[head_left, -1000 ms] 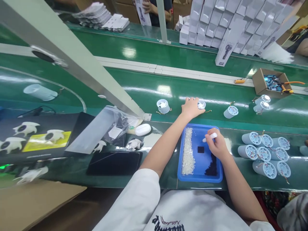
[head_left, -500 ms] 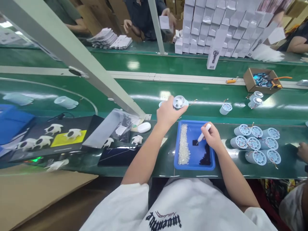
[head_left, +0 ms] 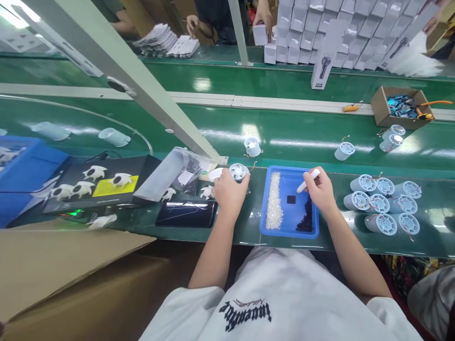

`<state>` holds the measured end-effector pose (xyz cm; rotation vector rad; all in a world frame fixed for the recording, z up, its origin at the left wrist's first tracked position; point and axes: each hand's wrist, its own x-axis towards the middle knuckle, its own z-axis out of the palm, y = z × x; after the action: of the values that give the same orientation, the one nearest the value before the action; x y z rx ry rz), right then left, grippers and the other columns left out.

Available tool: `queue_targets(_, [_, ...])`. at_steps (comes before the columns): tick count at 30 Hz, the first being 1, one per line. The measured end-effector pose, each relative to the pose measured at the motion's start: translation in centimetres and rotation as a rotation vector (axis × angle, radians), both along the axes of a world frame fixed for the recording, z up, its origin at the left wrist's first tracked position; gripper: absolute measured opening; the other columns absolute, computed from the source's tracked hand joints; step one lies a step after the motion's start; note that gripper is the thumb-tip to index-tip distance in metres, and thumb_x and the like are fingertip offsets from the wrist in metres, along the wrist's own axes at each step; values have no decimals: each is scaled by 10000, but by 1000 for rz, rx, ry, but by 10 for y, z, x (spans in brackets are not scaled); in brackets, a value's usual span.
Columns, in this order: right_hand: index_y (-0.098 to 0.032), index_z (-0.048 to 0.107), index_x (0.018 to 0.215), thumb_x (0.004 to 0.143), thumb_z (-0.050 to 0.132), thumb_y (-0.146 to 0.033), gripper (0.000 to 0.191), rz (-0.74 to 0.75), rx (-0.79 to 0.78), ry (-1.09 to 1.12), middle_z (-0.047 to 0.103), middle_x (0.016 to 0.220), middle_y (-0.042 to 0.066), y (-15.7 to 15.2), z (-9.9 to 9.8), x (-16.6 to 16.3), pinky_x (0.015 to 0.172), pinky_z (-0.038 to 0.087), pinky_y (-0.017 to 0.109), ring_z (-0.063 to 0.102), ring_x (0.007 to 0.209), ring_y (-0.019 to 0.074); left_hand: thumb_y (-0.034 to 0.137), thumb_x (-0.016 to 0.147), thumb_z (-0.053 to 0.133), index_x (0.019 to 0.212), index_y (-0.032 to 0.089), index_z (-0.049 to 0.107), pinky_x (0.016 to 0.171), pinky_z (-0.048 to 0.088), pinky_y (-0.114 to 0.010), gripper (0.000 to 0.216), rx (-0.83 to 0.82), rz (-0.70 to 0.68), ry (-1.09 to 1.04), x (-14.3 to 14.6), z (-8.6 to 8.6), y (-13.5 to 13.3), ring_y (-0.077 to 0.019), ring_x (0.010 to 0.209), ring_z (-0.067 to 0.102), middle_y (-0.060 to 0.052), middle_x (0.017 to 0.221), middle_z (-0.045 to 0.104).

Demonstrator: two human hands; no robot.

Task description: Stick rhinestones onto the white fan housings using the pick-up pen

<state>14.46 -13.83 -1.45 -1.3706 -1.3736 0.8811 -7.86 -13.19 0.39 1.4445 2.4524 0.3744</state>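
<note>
My left hand [head_left: 229,193] is closed around a light-blue cylindrical fan housing [head_left: 239,171], whose white blades face up and whose thin wire sticks out to the right. It is held left of a blue tray [head_left: 263,208]. My right hand [head_left: 321,190] grips a white pen-shaped tool [head_left: 310,179] over the tray. The tool's tip points down-left, just above and right of a small black square [head_left: 291,199]. A strip of small clear-white pieces [head_left: 274,203] lies along the tray's left side. A heap of small black pieces [head_left: 305,218] sits at its lower right.
Several fan housings [head_left: 378,203] stand right of the tray; another housing [head_left: 252,147] sits on the green belt [head_left: 302,123]. A black phone [head_left: 186,214], white turtle-shaped parts [head_left: 121,180] and a slanted metal post [head_left: 156,99] are at left. A carton [head_left: 400,106] stands at back right.
My left hand has come down and left from above the belt, bringing the fan housing nearer. The pen-shaped tool's tip has lifted off the black square toward the right. The camera view has shifted.
</note>
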Motion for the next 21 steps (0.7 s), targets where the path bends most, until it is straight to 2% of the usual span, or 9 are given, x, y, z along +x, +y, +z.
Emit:
queue_targets(6, [-234,502,775,847,574,-476,263,136,-4,15,527,592,-40,-17,-16,8,511,436,265,526,523,132,416,861,524,1281,72,520,1063,327,-603,543,-15,-38,60,-3,7,2,-454,1282,427,-272,1328,490])
queue_targets(10, [-229,553,805,836,593,-449,225,244,-29,-3,600,703,-10,-12,-18,13,526,447,273,524,565,133,416,862,518,1385,120,457,1102,273,-607,604,-3,-190,32,-1,20,12,-436,1323,379,-246,1379,443])
queue_targets(14, [-229,568,835,863,570,-471,243,175,11,31,652,765,10,1,-15,14,596,499,300,581,613,148,401,868,504,1387,168,467,1106,321,-535,571,-68,-407,14,7,31,57,-394,1346,366,-204,1420,420])
queue_targets(17, [-230,573,879,888,547,-519,290,125,69,-11,647,719,10,13,-14,11,638,515,320,616,651,170,411,841,553,1437,197,400,1116,314,-542,652,-158,-510,42,15,28,102,-408,1426,260,-193,1535,299])
queue_targets(18, [-230,567,874,890,541,-542,313,115,91,-31,641,701,9,17,-14,10,627,510,320,615,642,172,406,821,588,1437,191,398,1107,328,-542,679,-208,-532,41,17,26,116,-416,1426,268,-203,1531,312])
queue_targets(21, [-231,546,855,897,505,-609,383,95,145,-72,617,659,4,26,-18,5,585,492,313,599,599,170,295,736,686,1366,176,476,999,458,-464,675,-297,-585,0,24,22,141,-382,1258,508,-206,1350,533])
